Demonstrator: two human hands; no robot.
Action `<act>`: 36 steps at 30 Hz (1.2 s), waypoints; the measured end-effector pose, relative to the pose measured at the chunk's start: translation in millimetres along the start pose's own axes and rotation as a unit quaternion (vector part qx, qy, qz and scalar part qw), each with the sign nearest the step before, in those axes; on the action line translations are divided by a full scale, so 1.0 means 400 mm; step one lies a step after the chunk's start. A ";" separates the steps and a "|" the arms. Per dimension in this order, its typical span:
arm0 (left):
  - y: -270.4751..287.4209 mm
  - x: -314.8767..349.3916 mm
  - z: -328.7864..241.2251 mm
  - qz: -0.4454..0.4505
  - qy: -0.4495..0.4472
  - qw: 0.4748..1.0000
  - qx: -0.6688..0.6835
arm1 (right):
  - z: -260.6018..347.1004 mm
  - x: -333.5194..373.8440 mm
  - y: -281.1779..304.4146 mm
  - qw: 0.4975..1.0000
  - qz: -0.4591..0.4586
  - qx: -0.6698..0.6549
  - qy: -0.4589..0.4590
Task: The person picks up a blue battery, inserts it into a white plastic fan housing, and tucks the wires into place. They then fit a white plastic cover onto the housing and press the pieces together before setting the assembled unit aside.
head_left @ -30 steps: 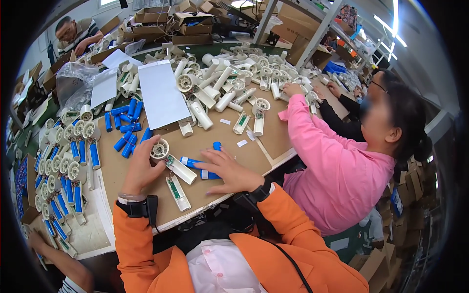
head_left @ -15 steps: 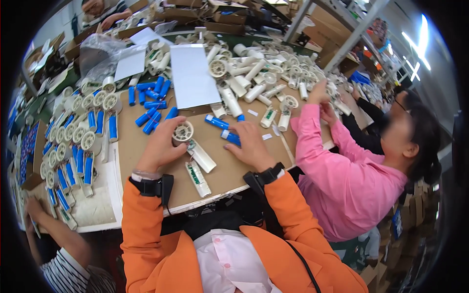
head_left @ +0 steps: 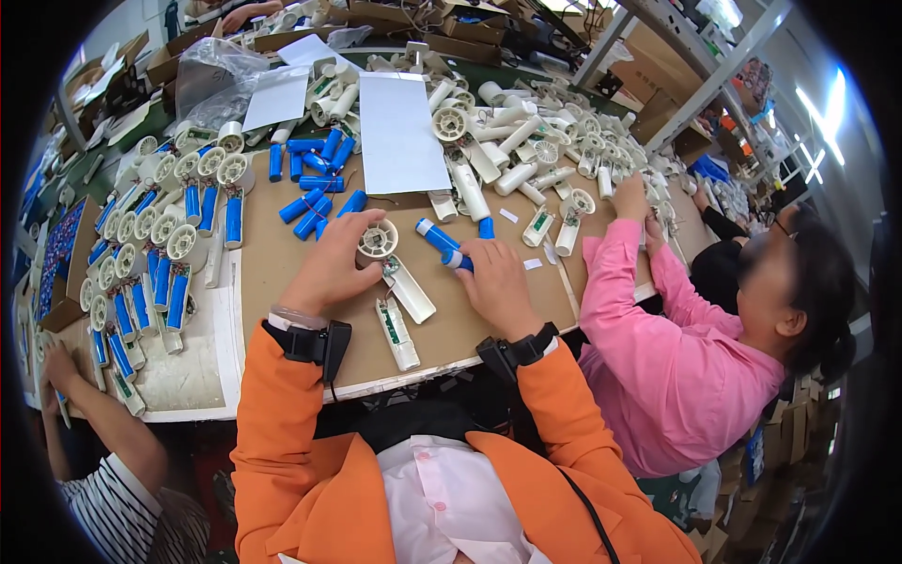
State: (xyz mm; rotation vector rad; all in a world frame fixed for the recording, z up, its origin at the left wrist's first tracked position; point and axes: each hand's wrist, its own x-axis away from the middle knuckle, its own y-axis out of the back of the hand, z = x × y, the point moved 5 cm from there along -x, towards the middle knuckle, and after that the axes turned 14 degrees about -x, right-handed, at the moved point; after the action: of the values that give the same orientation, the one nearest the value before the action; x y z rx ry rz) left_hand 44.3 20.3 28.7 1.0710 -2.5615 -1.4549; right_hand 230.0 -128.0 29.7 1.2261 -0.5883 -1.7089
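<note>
My left hand point(head_left: 340, 261) curls its thumb and fingers round the spoked round head of a white fan housing point(head_left: 378, 240). The housing's open trough handle point(head_left: 410, 291) points toward me, and wires show at the joint. Beside it lies a white handle shell with a green circuit board point(head_left: 396, 336). My right hand point(head_left: 496, 285) is closed on the end of a blue cylindrical battery point(head_left: 458, 260); part of it is hidden by the fingers. Another blue battery point(head_left: 434, 234) lies against its far end.
Blue batteries point(head_left: 310, 205) lie beyond my left hand, near a white sheet point(head_left: 402, 132). White housings point(head_left: 526, 141) are heaped at the back; battery-fitted ones point(head_left: 178, 216) stand at left. A co-worker in pink point(head_left: 648, 329) works at right, a striped-sleeved person point(head_left: 122, 508) at left.
The whole view has shifted a little. My right fingers, more spread before, have drawn together over the battery's end. My left hand stays round the fan housing's head.
</note>
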 end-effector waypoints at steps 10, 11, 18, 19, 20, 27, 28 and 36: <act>0.063 -0.007 -0.052 -0.174 -0.103 0.974 -0.105 | 0.077 -0.099 0.057 0.975 -0.116 -0.175 0.066; 0.050 -0.011 -0.035 -0.121 -0.052 0.990 0.050 | 0.087 -0.114 0.055 0.974 -0.118 -0.177 0.070; -0.015 0.009 0.003 0.072 0.210 0.867 0.446 | 0.205 -0.180 0.014 0.926 -0.088 -0.248 0.272; -0.022 0.005 0.012 0.073 0.165 0.845 0.504 | 0.206 -0.182 0.007 0.924 -0.088 -0.252 0.273; -0.013 -0.007 0.006 0.072 0.118 0.818 0.558 | 0.198 -0.189 0.003 0.920 -0.101 -0.275 0.258; 0.008 -0.016 -0.017 -0.011 0.125 0.808 0.575 | 0.132 -0.197 -0.021 0.916 -0.100 -0.358 0.150; 0.009 -0.017 -0.018 -0.025 0.130 0.813 0.567 | 0.126 -0.196 -0.031 0.915 -0.079 -0.379 0.117; 0.007 -0.015 0.002 -0.059 0.115 0.882 0.453 | 0.122 -0.194 -0.038 0.914 -0.056 -0.387 0.109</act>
State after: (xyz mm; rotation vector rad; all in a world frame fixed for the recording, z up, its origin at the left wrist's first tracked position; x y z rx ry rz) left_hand 47.2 25.2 32.1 1.3454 -3.0266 0.0000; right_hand 185.3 -59.1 73.2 0.8496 0.2970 -1.6186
